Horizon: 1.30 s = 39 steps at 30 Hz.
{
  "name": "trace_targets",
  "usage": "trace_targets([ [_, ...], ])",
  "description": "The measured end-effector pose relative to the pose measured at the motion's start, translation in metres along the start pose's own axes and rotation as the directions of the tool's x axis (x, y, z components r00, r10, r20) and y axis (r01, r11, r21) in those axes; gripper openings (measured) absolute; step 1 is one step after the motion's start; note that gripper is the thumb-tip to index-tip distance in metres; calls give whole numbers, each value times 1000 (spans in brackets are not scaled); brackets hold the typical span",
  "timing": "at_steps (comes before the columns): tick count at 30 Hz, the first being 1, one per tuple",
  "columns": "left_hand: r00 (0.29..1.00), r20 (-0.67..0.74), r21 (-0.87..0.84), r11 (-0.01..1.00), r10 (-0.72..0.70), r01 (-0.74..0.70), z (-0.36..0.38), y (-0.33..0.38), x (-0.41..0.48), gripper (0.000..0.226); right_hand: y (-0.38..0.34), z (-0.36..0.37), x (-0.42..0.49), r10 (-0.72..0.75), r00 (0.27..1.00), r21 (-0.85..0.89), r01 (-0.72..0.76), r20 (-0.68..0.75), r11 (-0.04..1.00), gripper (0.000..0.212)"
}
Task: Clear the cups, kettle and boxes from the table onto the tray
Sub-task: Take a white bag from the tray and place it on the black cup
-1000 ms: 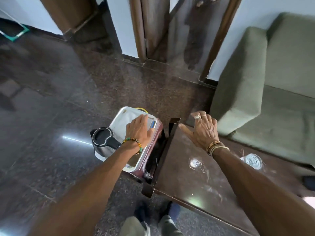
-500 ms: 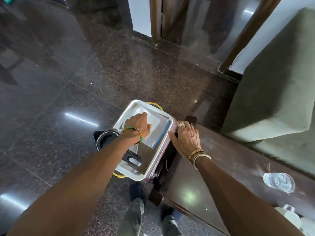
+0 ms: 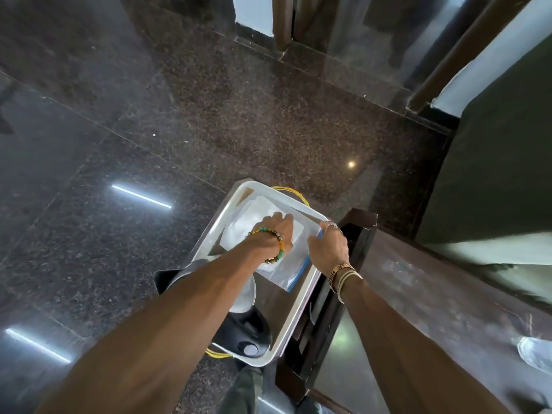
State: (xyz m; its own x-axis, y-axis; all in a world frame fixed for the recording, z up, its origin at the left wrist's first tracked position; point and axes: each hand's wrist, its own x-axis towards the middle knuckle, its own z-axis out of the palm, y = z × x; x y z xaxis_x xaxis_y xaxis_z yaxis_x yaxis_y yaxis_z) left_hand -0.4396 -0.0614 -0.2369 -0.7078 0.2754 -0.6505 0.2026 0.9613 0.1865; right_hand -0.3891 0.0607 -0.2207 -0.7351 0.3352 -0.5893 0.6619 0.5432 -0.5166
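A steel tray [image 3: 209, 233] with yellow wire handles sits just left of the dark brown table [image 3: 424, 297]. On it stand a steel kettle [image 3: 245, 294] with a black handle, partly hidden by my left forearm, and a white box [image 3: 248, 219] in a clear bag with a blue edge [image 3: 298, 274]. My left hand [image 3: 273, 234] rests on top of the white box. My right hand [image 3: 328, 248] grips the tray's right rim beside the bag, fingers curled over the edge. A clear cup [image 3: 534, 354] stands on the table at the far right.
A green sofa [image 3: 501, 174] stands behind the table on the right. Glossy dark granite floor [image 3: 149, 130] spreads left of and beyond the tray. A door frame and wall base run along the top. My feet [image 3: 248, 389] are below the tray.
My view has tilted down and closer over the tray. My right hand moved from above the table to the tray's right rim and closed on it. My left hand stayed on the white box.
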Motion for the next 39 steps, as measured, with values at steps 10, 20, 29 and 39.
trace_targets([
  [10, 985, 163, 108, 992, 51, -69, 17, -8, 23, 55, 2, 23, 26, 88, 994, 21, -86, -71, 996, 50],
  [20, 989, 124, -63, 995, 85, -78, 2, -11, 13, 52, 3, 25, 35, 208, 978, 144, -205, -4, 968, 16],
  [29, 1000, -2, -470, 883, 14, -14, -33, -9, -34, 38, -27, -19, 4, 34, 993, 462, -84, 115, 883, 26],
  [39, 998, -60, -695, 717, 16, -53, -77, -27, -86, 23, -62, -84, -45, -180, 981, 390, 137, 77, 911, 29],
])
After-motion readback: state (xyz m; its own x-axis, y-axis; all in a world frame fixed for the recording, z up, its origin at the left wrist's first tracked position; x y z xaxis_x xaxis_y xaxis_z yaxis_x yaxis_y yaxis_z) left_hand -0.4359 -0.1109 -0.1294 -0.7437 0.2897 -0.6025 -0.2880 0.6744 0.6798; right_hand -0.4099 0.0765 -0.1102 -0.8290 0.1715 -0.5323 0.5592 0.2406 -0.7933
